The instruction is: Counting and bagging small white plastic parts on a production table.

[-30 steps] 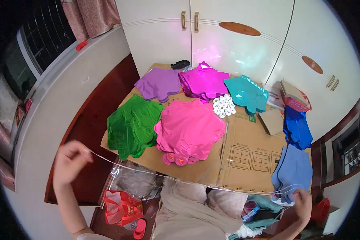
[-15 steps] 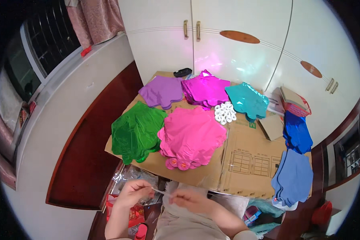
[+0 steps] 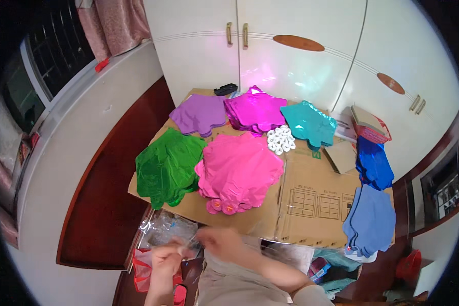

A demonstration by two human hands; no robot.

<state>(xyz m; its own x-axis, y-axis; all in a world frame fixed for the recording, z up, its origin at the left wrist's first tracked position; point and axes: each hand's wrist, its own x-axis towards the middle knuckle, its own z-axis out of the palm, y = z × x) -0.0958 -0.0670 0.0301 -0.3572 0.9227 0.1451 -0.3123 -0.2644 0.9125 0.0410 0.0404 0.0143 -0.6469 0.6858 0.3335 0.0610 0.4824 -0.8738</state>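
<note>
Below the front edge of the cardboard-covered table, my left hand [image 3: 167, 256] is closed, its fingertips pinching a thin white strip [image 3: 192, 239]. My right hand [image 3: 222, 242] is close by, just right of the strip's upper end. Motion smears its fingers, so its grip on the strip cannot be made out. Nearest on the table is a stack of shiny pink foil shapes [image 3: 239, 171] with scalloped edges. Left of it lies a stack of green foil shapes [image 3: 171, 166].
Around the cardboard [image 3: 311, 224] lie purple [image 3: 199, 113], magenta [image 3: 256, 109], teal [image 3: 308, 124], dark blue [image 3: 375, 164] and pale blue stacks [image 3: 371, 220]. White rings [image 3: 281, 139] sit near the middle, a pink basket [image 3: 371, 131] at far right. Below are clear plastic [image 3: 171, 229] and a red bag [image 3: 143, 270].
My right hand has moved left and up, close to my left hand, which has dropped slightly. The strip now slants upward between them. The whole view has shifted a little.
</note>
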